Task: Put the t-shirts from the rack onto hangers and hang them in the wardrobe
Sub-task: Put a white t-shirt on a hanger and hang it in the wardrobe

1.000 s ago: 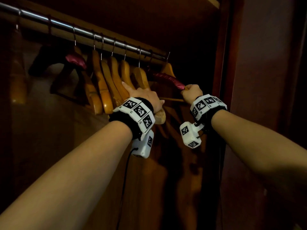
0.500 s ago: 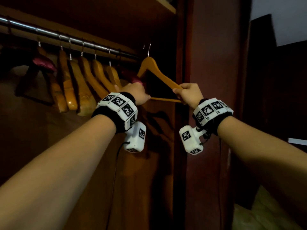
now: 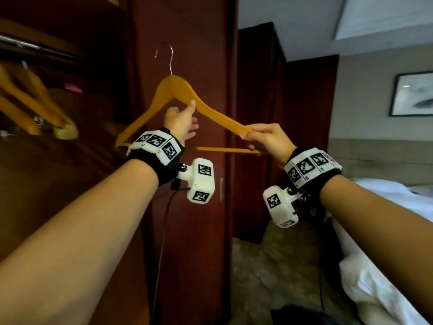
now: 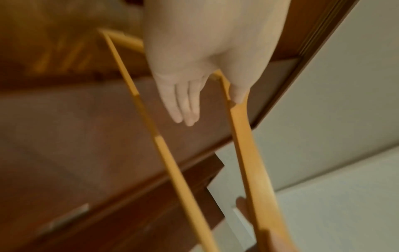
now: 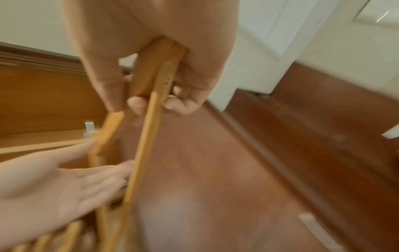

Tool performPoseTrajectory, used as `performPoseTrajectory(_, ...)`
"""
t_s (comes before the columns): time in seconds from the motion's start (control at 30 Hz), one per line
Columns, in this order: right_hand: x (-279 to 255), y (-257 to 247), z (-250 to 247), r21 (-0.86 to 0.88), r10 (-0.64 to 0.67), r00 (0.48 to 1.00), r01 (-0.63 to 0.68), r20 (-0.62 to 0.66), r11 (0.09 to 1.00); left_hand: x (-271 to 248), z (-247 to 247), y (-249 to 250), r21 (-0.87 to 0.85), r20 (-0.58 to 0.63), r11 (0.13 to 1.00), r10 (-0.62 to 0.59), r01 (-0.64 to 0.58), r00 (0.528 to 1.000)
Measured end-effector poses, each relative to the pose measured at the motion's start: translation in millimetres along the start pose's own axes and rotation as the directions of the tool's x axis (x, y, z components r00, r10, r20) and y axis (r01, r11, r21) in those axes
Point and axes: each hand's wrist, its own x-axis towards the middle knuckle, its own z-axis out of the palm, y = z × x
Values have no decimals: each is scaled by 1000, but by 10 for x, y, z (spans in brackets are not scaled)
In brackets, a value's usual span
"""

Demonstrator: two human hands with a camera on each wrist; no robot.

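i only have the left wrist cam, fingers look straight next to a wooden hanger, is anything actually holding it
Observer: Yes. The right hand grips the end of the hanger where the arm meets the bottom bar.
Operator: is the hook still on the rail
Observer: No. In the head view the hook is free in the air, in front of the wardrobe door.
Operator: and what is my left hand doing
Observer: The left hand is open, reaching through the hanger's triangle, one fingertip against the underside of the arm.
Operator: any shirt on it yet
Observer: None; the hanger is bare.
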Motion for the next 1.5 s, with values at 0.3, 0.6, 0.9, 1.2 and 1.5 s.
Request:
performPoseTrajectory(0.3,-813,554,-1534,-500,244,968,-179,67,847,-758,1535,-316,-161,198,973,-134,167,971)
performPoseTrajectory(0.6,-1393,1290,-2108,-434,510,853,-502,-108,748,-1224,2898,-1140,202,596,965,-255,165,762)
performPoseTrajectory(0.9,-2134,2310,-2746,-119,696,463,-867,-549,483,-1380,3729,-2233,429,721,896,-417,116,553)
performPoseTrajectory(1.2,-2883,3332,-2983,164,822,113,-956,-559,243,-1358,3763,-3494,579,581,783,-592,227,559)
performPoseTrajectory(1.5,-3925,4847,-2782,74,811,100,-982,-577,173,-1960,3675,-5059,728,383,576,-792,372,475)
